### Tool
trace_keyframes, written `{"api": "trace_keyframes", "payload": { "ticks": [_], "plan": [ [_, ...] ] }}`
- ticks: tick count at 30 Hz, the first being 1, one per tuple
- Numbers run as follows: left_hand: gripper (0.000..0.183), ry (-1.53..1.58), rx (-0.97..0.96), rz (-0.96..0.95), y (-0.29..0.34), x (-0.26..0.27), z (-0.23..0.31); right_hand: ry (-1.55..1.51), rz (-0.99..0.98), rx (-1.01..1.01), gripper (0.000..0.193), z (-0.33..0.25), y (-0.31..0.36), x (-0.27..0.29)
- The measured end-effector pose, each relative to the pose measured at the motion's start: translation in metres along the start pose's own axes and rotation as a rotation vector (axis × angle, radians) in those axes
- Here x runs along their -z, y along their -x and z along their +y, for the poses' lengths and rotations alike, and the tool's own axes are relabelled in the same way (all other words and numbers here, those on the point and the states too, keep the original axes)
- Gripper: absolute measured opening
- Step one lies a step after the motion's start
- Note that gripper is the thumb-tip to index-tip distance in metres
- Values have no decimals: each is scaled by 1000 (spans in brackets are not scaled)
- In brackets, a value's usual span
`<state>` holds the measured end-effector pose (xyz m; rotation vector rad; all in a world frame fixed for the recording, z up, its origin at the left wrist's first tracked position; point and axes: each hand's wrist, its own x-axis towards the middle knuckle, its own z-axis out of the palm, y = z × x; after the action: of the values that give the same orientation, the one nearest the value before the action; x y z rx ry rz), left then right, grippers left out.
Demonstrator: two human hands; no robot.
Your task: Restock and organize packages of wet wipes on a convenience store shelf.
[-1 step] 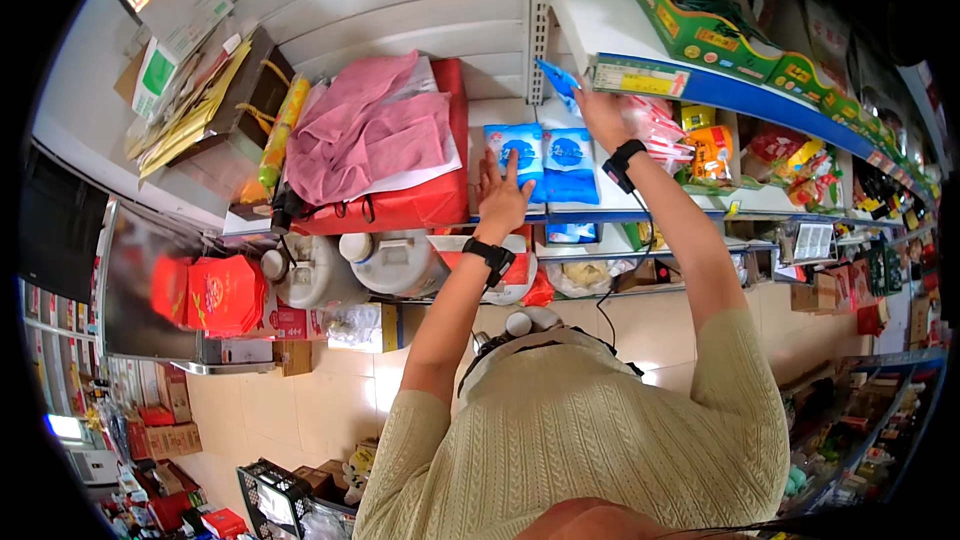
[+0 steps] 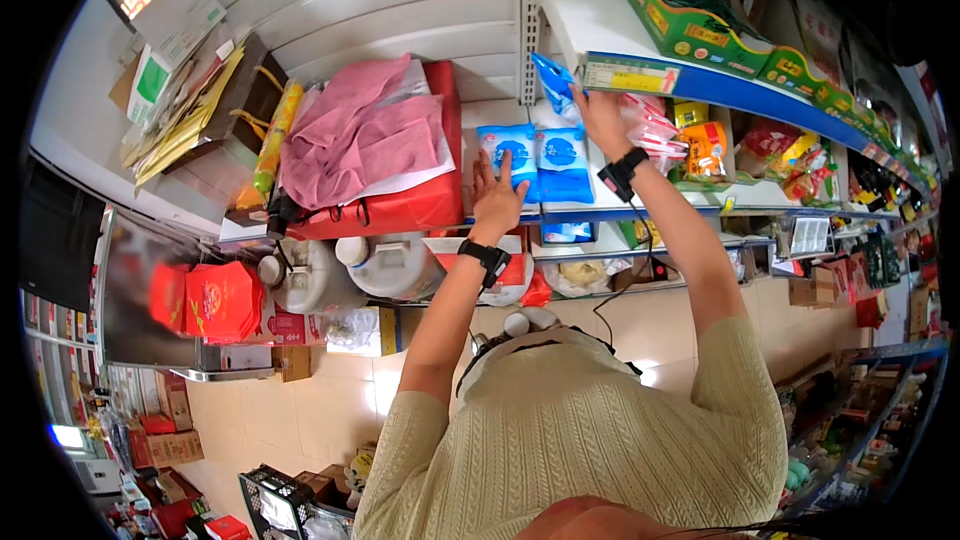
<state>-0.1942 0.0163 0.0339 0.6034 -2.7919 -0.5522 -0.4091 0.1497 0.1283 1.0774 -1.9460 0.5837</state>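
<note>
Two blue-and-white packets lie side by side on the white shelf in front of me. My left hand (image 2: 497,202) rests on the left packet (image 2: 522,140), fingers spread and flat against it. The other flat packet (image 2: 563,165) touches it on the right. Beyond them, my right hand (image 2: 603,122) grips another blue packet (image 2: 556,85) by its right side. That packet is tilted up near the slotted upright post, and my fingers partly hide it. A dark band circles each wrist.
A pink cloth (image 2: 365,130) lies over a red package (image 2: 452,155) to the left. The upper shelf's blue edge (image 2: 740,90) overhangs on the right, above red-striped packs (image 2: 655,130) and an orange bag (image 2: 706,152). White jugs (image 2: 395,265) stand below. A cable hangs from my right wrist.
The packet in my right hand has tilted a little and shows more of its face. My left hand stays on the left packet. The whole view has shifted slightly.
</note>
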Motion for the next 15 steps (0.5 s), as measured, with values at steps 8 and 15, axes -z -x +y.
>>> {"api": "trace_keyframes", "payload": {
  "ticks": [8, 15],
  "plan": [
    [56, 155, -47, 37, 5, 26, 5, -1264, -235, -940, 20, -39, 33, 99],
    [50, 1325, -136, -210, 40, 59, 39, -1605, -256, -1153, 12, -71, 83, 126]
  ]
}}
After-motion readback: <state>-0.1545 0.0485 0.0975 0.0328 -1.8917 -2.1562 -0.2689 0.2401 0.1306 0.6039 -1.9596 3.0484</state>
